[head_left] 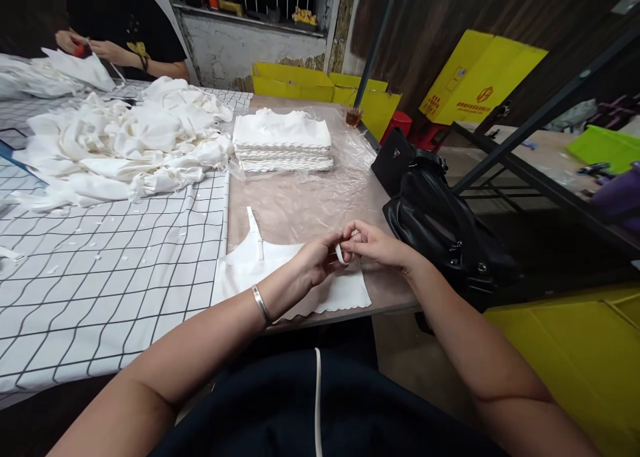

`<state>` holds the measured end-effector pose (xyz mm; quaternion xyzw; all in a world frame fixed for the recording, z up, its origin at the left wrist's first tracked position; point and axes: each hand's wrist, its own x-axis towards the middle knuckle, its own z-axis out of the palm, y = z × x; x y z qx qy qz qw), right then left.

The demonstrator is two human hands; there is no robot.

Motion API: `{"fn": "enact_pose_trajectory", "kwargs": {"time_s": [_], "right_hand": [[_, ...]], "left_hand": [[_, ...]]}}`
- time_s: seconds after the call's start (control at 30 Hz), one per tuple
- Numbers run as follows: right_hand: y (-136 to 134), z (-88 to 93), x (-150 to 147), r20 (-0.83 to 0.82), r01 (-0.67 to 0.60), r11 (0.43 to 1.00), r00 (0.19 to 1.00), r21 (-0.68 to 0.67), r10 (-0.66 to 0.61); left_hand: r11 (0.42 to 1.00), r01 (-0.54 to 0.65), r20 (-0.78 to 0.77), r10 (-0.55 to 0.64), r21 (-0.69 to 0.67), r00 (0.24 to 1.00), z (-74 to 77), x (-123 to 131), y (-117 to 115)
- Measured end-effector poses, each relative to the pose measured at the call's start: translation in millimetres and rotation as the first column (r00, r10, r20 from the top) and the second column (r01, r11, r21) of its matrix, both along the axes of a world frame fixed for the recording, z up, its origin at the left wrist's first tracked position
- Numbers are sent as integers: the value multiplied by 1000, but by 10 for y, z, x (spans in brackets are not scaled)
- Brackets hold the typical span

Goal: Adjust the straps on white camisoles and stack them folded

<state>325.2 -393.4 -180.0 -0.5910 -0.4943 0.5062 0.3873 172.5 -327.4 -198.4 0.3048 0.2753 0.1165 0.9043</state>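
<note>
A: Largest items first?

B: Tabletop (310, 204), plastic-covered. Checked cloth (110, 270) over its left part. Loose pile (125, 144) of white pieces at the far left; folded stack (283, 140) at far centre. Black bag (440, 224) at the right edge.

A: The item in hand?

B: White top (270, 270), flat at the near edge, one strap lying toward the stack. The other strap (341, 254) is pinched between both hands.

A: State of hands?

B: Left hand (315, 260) and right hand (373, 244), fingertips closed on the strap loop, nearly touching each other.

A: Handling note?

B: Judgement: keep the strap flat and untwisted, the pinch light, the body of the top resting on the tabletop.

A: Room to move?

B: Open plastic between top and stack. The bag sits close on the right; the hem already reaches the near edge.
</note>
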Motion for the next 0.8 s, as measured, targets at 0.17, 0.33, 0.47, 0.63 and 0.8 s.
{"fn": "enact_pose_trajectory", "kwargs": {"time_s": [0.17,0.33,0.47,0.63,0.8], "right_hand": [[-81,-22,44,171,287,945,935,155,-312],[-97,-19,-116,-141,155,987,979,31,-149],[-72,-41,-128,-146,116,993,983,22,-111],[-34,12,-7,-113,19,999,994,33,-16],[-101,208,160,-25,-196,980,981,-45,195]], "left_hand": [[994,39,-158,-23,100,987,114,-106,18],[999,52,-76,-50,15,996,192,-141,105],[994,67,-30,-70,-90,997,224,-156,221],[987,80,-18,-83,-136,996,364,-220,222],[991,-9,14,11,-136,1000,428,-243,248]]}}
